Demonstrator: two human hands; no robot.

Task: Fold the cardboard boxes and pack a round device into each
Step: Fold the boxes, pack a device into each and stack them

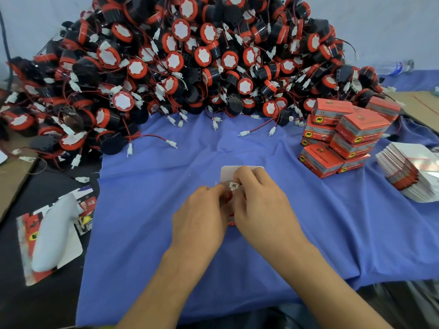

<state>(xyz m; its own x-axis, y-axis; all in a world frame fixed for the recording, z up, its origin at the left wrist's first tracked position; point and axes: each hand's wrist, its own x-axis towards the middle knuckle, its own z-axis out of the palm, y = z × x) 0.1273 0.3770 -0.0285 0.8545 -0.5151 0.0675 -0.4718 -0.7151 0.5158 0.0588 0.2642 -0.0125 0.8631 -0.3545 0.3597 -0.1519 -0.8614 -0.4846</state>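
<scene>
My left hand (202, 219) and my right hand (259, 205) meet over a small cardboard box (237, 172) on the blue cloth, mostly hiding it. Its white flap stands open behind my fingers. Red of a round device shows between my hands. My right fingers pinch the device's white connector (233, 185) at the box mouth. My left fingers curl around the box's left side. A huge heap of round black-and-red devices (190, 62) with wires fills the back. Folded red boxes (344, 136) are stacked at the right.
A stack of flat unfolded boxes (411, 176) lies at the far right. Flat printed cards and a white plastic piece (54, 233) lie at the left on the black surface. A plastic bottle (394, 67) lies behind the heap. The blue cloth (142, 210) covers the table.
</scene>
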